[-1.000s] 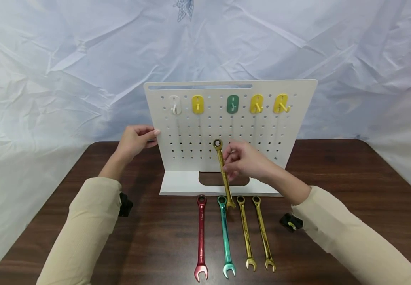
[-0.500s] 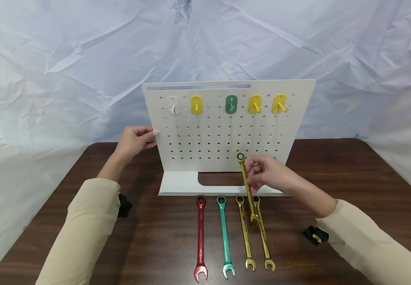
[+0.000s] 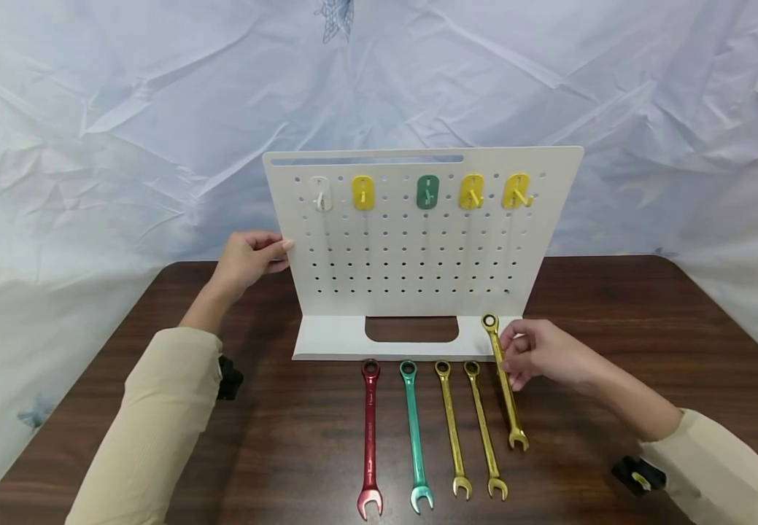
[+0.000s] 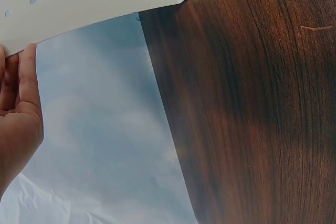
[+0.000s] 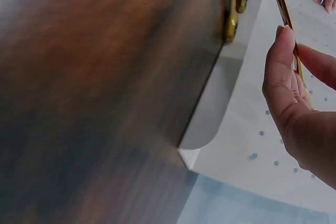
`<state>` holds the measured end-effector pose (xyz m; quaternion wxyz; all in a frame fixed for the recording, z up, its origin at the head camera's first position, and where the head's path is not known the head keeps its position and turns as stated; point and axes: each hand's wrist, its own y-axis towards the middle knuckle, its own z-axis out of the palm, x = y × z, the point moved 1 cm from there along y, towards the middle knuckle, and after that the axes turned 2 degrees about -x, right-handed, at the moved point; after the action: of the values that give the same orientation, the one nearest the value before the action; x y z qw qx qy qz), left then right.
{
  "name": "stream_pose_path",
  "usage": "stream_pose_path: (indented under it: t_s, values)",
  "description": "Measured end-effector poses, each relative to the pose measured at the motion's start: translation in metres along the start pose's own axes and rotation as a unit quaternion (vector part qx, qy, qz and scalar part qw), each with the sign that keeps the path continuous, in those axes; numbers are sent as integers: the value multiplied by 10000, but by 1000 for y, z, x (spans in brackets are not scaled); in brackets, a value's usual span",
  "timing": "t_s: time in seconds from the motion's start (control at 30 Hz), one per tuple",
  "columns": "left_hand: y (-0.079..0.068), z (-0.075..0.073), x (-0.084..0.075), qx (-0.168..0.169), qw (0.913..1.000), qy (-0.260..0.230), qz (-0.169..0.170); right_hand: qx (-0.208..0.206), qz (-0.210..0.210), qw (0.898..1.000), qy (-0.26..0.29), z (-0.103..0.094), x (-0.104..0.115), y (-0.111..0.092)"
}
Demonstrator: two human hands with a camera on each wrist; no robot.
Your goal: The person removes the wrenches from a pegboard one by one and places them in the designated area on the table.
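My right hand [image 3: 546,355] pinches a gold combination wrench [image 3: 505,383] between thumb and fingers, its ring end up and its forked end toward me. In the right wrist view that wrench [image 5: 282,3] stands clear of the table. My left hand [image 3: 245,261] grips the left edge of a white pegboard [image 3: 352,251], thumb in front and fingers behind in the left wrist view. Lying on the table before the board are a red wrench [image 3: 370,437], a green wrench [image 3: 415,437] and two gold wrenches, one left [image 3: 454,430] and one right [image 3: 486,430].
Along the board's upper part sit a white hook [image 3: 320,194], a green hook [image 3: 427,192] and several yellow ones, among them a yellow hook [image 3: 362,192] on the left. The board stands on a white base [image 3: 333,337] upon a dark wooden table [image 3: 273,437]. Pale cloth [image 3: 155,146] hangs behind.
My right hand has carried the gold wrench from in front of the board's middle rightward and down, past the lying gold wrenches. My left hand stays on the board's edge.
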<state>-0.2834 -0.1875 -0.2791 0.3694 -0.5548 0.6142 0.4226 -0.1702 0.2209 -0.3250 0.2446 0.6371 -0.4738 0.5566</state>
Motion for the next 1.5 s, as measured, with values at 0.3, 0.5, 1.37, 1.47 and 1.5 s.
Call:
stream_pose_path:
  t_s: [0.3,0.5,1.37,1.47,1.5]
  values:
    - [0,0,1,11,10000,27,12,357,76,9989,288,-2,-22,-16]
    - [0,0,0,5,10000,38,-21,553,184,9968,553,0,-36,-23]
    - [0,0,-1,-11,10000,2,-61,336,591,9967,447,3,-43,-24]
    - [1,0,-1,-1,10000,-38,-46,310,595,9970,398,3,-43,-25]
    - [1,0,-1,8,10000,-52,-47,316,594,9970,390,3,-42,-25]
